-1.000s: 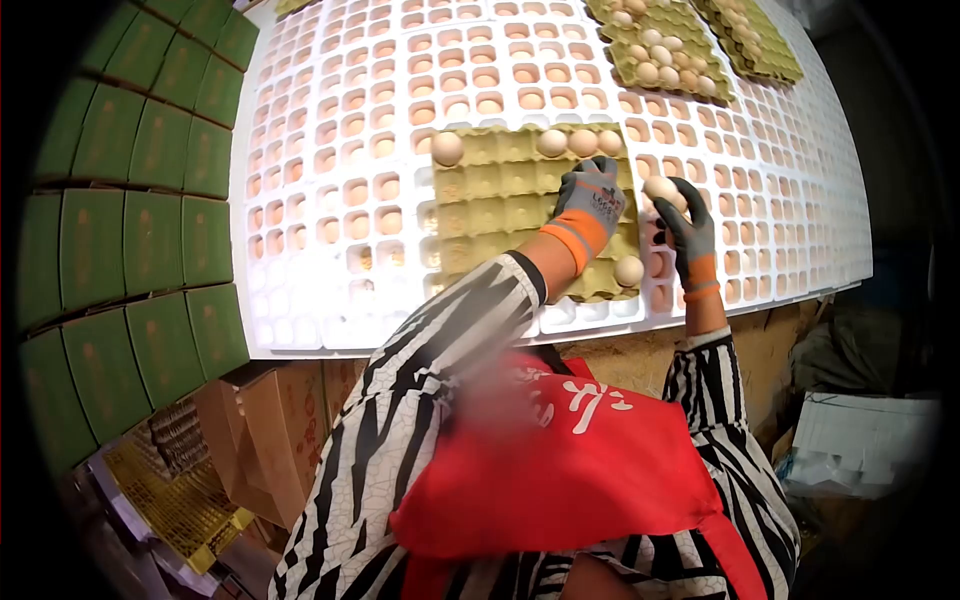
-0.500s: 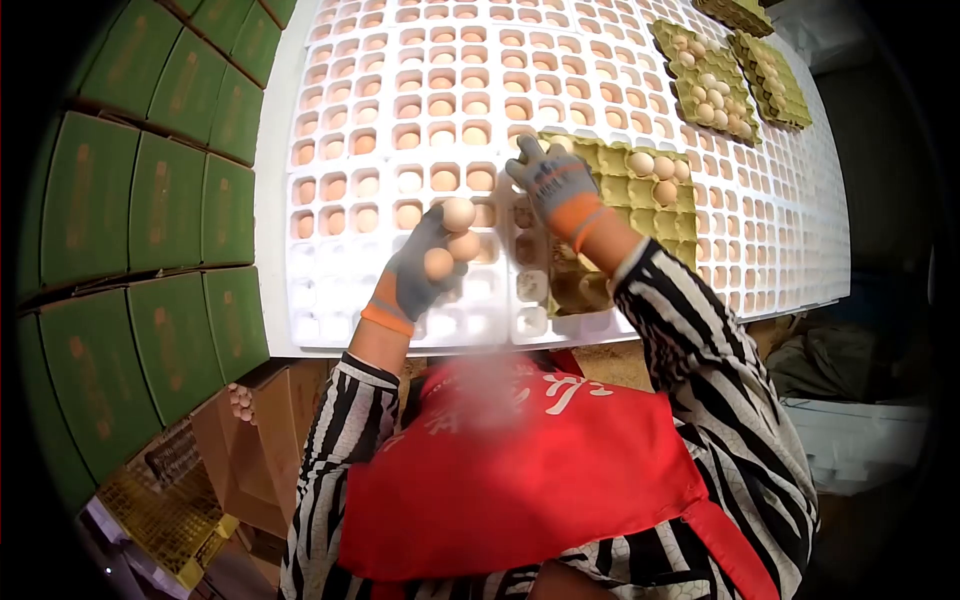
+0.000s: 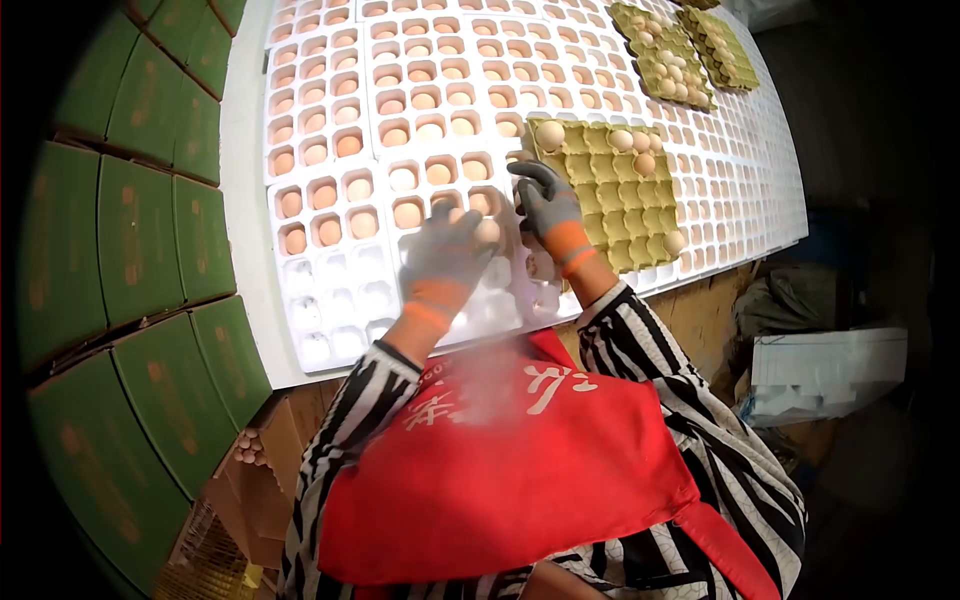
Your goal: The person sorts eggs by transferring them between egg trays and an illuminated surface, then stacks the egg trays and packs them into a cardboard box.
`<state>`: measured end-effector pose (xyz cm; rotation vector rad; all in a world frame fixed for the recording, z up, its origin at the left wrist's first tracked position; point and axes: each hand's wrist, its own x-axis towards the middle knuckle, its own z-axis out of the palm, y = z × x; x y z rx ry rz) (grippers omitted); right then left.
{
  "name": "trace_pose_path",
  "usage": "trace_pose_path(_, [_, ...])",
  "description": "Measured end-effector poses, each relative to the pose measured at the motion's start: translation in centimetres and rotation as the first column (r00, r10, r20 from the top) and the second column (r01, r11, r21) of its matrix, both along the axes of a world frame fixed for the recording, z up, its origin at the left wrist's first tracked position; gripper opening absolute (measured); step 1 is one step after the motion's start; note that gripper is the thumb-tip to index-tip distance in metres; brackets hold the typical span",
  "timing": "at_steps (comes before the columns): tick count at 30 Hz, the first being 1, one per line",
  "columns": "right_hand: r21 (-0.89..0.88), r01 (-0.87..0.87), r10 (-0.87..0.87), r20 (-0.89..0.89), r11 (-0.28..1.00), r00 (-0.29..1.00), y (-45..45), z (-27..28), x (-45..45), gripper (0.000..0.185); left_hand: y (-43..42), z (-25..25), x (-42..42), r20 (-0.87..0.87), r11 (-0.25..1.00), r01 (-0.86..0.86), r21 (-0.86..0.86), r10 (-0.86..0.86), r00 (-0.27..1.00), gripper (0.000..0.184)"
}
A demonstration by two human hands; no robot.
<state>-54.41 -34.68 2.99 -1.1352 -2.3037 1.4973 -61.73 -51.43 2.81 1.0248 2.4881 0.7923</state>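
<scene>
My left hand [image 3: 440, 258], in a grey glove with an orange cuff, is curled and smeared by motion over a white foam egg tray [image 3: 300, 352]. Its fingers hold eggs, with one pale egg [image 3: 487, 232] showing at the fingertips. How many lie under the palm is hidden. My right hand [image 3: 552, 205], gloved alike, bends its fingers down over the foam cells at the left edge of a yellow-green egg tray [image 3: 612, 195]. What its fingertips hold, if anything, is hidden. That tray carries a few eggs in its top corners and one egg [image 3: 675, 242] at its lower right.
White foam trays filled with eggs [image 3: 424, 72] spread across the table. More yellow-green trays [image 3: 660, 60] with eggs stand at the far right. Green boxes [image 3: 145, 225] are stacked along the left. An open carton [image 3: 290, 430] is below the table's left corner.
My left hand has moved right and turned over the foam cells; fewer of its eggs show. My right hand has come down off the yellow-green tray's upper corner. The whole view has shifted.
</scene>
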Motion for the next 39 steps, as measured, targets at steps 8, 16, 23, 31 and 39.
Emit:
trace_pose_path(8, [0.768,-0.537,0.429,0.379,0.349,0.820,-1.7,-3.2,4.8,0.050,-1.2,-2.2,1.0,-0.170,0.986,0.068,0.151,-0.042,0.985,0.043])
trace_pose_path(16, [0.549,-0.175,0.227,-0.028,0.817,0.974,1.4,0.8,7.7,0.033,-2.7,-3.8,-0.1,0.186,0.866,-0.146,0.477,0.063,0.981,0.038])
trace_pose_path(23, [0.173,0.047,0.008,-0.304,0.984,0.953,9.2,3.1,6.4,0.032,-6.1,-4.2,2.2,0.397,0.772,-0.421,0.477,0.238,0.887,0.057])
trace_pose_path(31, [0.465,0.002,0.098,-0.190,0.885,0.977,16.8,1.3,14.5,0.030,-1.8,-6.3,3.6,-0.418,0.956,-0.282,0.080,0.289,0.861,0.030])
trace_pose_path(39, [0.648,-0.326,0.376,0.065,0.688,0.924,27.2,1.4,13.3,0.040,13.8,0.3,6.0,-0.182,0.896,-0.105,0.431,0.200,0.963,0.040])
